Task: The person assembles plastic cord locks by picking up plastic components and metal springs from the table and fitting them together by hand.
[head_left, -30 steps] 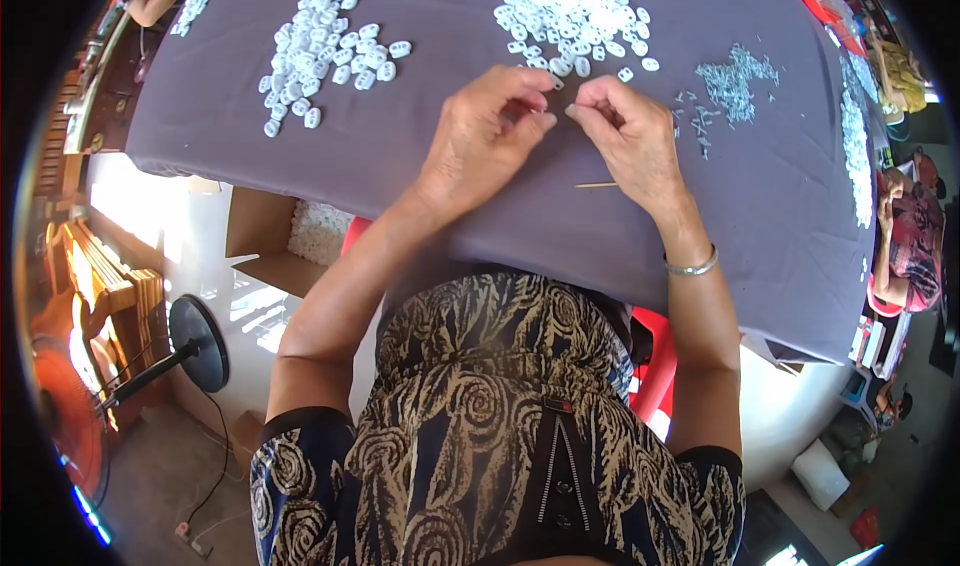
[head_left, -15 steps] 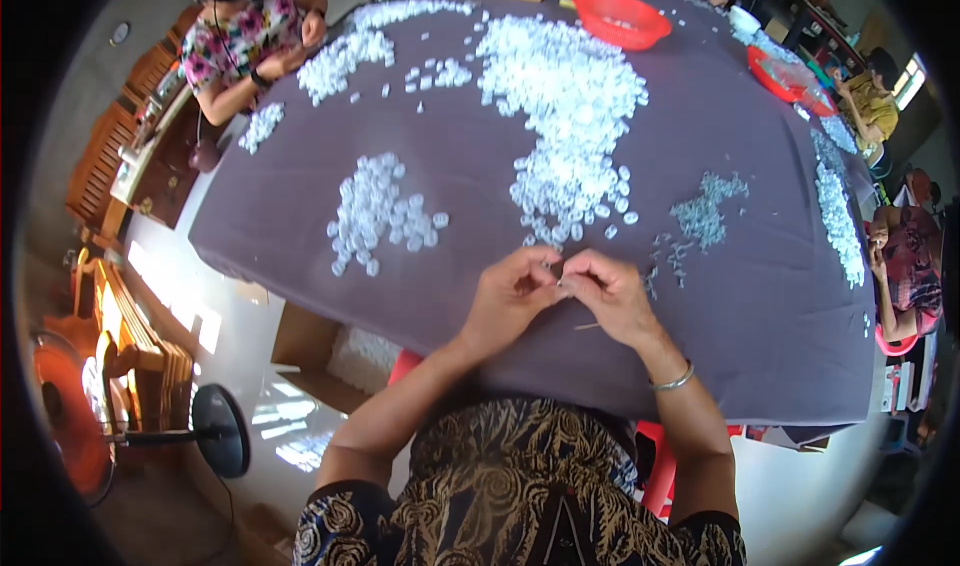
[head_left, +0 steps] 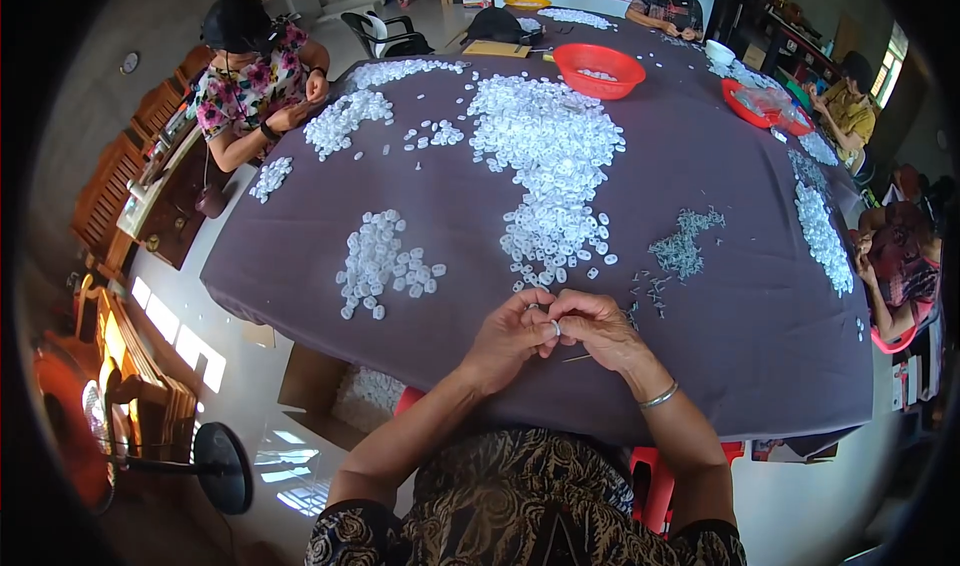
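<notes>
Over the near edge of the table, my two hands meet with their fingertips pinched together. My left hand (head_left: 500, 344) is closed on a small white plastic piece (head_left: 555, 328). My right hand (head_left: 607, 336) is closed too, its fingertips pressed at the same spot; what they grip is hidden. A thin brown stick (head_left: 577, 358) shows just below my right hand; whether it is held or lies on the cloth I cannot tell. Beyond my hands spreads a big heap of white oval plastic pieces (head_left: 545, 156). A heap of small grey-green parts (head_left: 685, 244) lies right of them.
A smaller pile of white pieces (head_left: 375, 261) lies to the left on the dark tablecloth (head_left: 450, 341). Farther back stands a red basin (head_left: 600, 71). Several people sit around the table near other piles. A box (head_left: 315, 381) and a fan (head_left: 222, 466) are at the lower left.
The view has tilted up, showing more of the far room. My hands stay together; the fingers have shifted, and a white piece now shows more plainly between them.
</notes>
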`<state>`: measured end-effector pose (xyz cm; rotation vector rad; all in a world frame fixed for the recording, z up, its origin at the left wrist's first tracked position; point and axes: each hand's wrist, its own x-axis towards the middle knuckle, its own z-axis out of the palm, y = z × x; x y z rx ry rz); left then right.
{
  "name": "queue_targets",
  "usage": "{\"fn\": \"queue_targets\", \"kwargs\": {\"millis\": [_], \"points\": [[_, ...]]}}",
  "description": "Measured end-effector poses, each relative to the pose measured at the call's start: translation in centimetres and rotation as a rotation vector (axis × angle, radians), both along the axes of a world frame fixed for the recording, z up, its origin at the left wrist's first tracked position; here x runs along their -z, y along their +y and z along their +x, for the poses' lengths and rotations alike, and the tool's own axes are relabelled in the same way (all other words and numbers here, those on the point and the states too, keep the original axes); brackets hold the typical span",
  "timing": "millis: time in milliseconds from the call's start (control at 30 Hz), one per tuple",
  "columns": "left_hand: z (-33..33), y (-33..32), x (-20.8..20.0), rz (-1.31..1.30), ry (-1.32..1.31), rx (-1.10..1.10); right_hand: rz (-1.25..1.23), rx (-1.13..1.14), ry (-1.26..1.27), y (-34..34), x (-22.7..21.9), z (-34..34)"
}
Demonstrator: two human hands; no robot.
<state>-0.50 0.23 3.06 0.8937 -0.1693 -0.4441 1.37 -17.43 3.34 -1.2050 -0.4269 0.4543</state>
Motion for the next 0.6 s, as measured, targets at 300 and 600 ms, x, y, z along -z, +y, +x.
{"fn": "queue_targets", "kwargs": {"millis": [300, 600], "points": [[-0.4, -0.2, 1.1, 0.157, -0.136, -0.121, -0.258, 0.194, -0.092, -0.6, -0.3, -0.4], [0.3, 0.1, 2.8, 0.383, -0.373, -0.296, -0.357, 0.249, -0.184, 0.2, 0.5, 0.2]]}}
